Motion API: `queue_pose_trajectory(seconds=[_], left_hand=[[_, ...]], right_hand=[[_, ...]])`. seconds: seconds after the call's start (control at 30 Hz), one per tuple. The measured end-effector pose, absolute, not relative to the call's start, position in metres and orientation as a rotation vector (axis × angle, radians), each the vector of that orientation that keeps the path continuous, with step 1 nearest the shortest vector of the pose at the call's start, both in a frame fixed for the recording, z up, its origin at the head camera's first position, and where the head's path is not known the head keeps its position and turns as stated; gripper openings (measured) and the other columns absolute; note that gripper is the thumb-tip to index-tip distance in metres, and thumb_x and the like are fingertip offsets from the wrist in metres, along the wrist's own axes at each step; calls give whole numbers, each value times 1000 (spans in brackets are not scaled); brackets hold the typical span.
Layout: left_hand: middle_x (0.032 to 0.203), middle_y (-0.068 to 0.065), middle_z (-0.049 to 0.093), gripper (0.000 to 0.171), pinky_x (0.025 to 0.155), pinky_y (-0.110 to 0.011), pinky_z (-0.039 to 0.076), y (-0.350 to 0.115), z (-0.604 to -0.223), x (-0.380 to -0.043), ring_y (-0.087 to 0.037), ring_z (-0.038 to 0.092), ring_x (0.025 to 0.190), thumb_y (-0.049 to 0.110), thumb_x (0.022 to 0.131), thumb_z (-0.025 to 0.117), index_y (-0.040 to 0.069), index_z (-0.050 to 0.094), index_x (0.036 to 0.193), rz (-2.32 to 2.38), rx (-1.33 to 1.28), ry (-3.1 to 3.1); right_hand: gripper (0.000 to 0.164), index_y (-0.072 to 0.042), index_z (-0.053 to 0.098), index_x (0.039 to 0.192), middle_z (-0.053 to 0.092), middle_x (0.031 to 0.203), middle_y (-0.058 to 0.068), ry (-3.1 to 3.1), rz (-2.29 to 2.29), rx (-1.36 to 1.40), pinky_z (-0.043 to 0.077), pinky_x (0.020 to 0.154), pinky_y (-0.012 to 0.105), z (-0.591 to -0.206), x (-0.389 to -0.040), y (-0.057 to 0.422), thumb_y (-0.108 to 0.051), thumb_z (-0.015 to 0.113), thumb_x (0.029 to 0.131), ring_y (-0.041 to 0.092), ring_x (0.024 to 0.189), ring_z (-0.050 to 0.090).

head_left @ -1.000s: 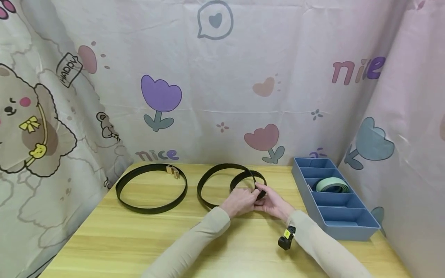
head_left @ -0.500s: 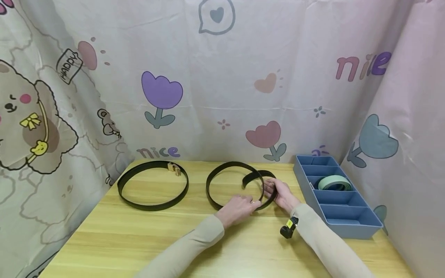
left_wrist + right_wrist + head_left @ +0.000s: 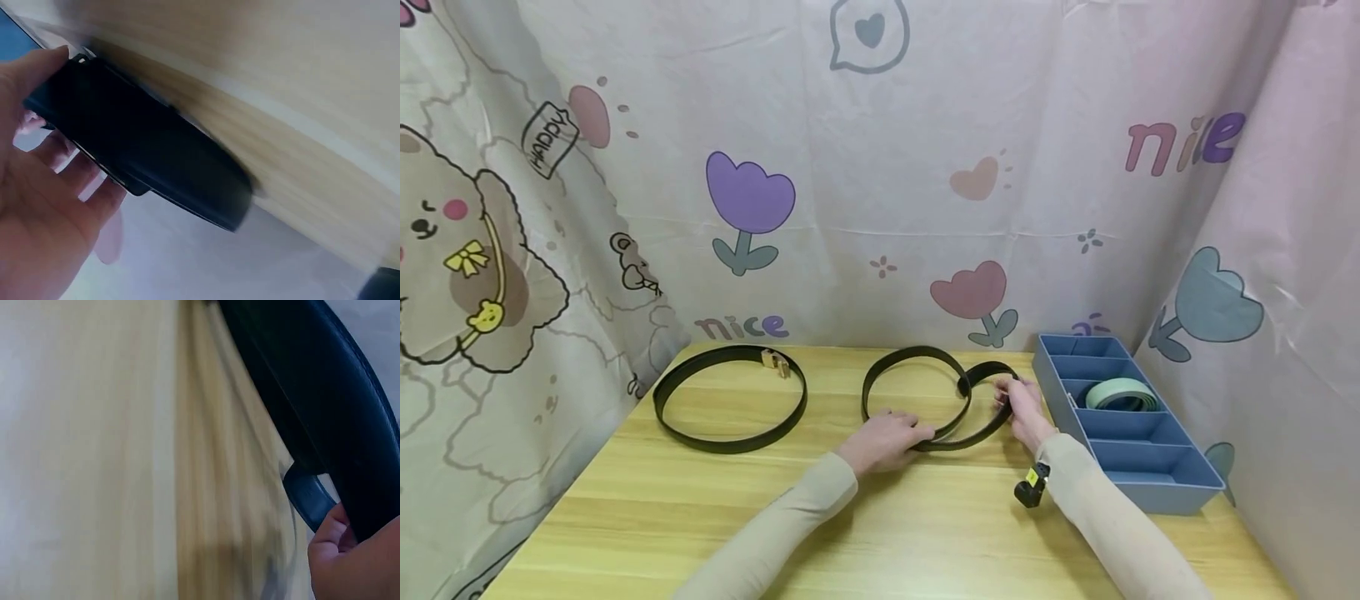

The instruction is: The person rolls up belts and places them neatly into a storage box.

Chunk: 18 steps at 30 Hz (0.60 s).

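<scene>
A black belt [image 3: 917, 351] stands on edge near the table's middle, curving into a big loop and a smaller one to its right. My left hand [image 3: 883, 440] holds its near side, with thumb and fingers on either side of the strap [image 3: 144, 131] in the left wrist view. On the smaller loop's right side, my right hand [image 3: 1026, 410] grips the band; in the right wrist view the thumb and fingers [image 3: 331, 540] close around the belt [image 3: 337, 406]. To the left, another black belt [image 3: 730, 447] forms a wide ring with a gold buckle [image 3: 775, 363].
A blue divided tray [image 3: 1165, 500] stands at the table's right, close to my right forearm. One of its compartments holds a rolled light green belt [image 3: 1122, 390]. A printed curtain [image 3: 865, 167] hangs behind the wooden table [image 3: 700, 517] and along both sides.
My hands have moved apart, the left one leftward and the right one rightward. The belt's smaller loop has opened out and widened to the right. The ringed belt stays in place.
</scene>
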<state>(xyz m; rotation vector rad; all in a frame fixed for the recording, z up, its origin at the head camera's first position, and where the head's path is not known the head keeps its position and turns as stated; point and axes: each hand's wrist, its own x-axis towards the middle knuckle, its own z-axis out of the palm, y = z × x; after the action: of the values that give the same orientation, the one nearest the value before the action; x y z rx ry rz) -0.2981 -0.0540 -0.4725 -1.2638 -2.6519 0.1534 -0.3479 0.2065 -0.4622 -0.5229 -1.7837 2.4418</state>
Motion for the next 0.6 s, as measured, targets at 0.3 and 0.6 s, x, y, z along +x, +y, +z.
queue_pose_trajectory(seconds=[0.3, 0.6], left_hand=[[103, 2, 69, 29, 105, -47, 40, -83, -472, -316, -22, 60, 110, 40, 87, 72, 24, 59, 107, 76, -1133, -2676], [127, -8, 62, 36, 112, -49, 35, -108, -474, -341, -34, 46, 134, 46, 82, 76, 16, 63, 96, -53, -1011, -2777]], right_hand=[[45, -6, 19, 145, 40, 95, 3, -1637, 2298, -534, 40, 50, 16, -465, -339, 207, -14, 35, 104, 5, 61, 47], [67, -3, 6, 153, 41, 131, 30, -2217, 1993, -513, 43, 85, 33, -479, -322, 212, -1, 34, 92, 29, 104, 51]])
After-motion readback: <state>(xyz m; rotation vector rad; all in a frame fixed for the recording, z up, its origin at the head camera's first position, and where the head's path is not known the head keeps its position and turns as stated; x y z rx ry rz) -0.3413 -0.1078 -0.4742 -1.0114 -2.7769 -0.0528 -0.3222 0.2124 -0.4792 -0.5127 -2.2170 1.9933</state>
